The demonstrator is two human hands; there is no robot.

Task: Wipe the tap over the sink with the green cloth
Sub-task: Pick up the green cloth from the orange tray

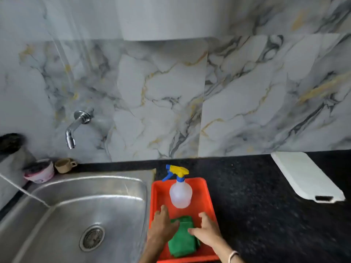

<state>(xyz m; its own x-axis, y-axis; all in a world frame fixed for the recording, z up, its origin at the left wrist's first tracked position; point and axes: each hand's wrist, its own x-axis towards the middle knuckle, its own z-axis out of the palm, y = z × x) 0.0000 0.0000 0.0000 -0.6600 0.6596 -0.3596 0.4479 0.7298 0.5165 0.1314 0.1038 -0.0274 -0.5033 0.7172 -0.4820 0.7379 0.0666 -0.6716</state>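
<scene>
A folded green cloth (182,240) lies in the near part of an orange tray (209,196) on the black counter. My left hand (163,224) hovers over the cloth's left edge, fingers spread, and my right hand (206,229) is over its right edge, fingers apart; neither grips it. A chrome tap (73,130) sticks out of the marble wall at the left, above the steel sink (85,205).
A clear spray bottle (180,192) with a blue and yellow trigger stands in the far part of the tray. A beige cup (63,165) and a pink bowl (40,173) sit behind the sink. A white cutting board (305,177) lies at the right.
</scene>
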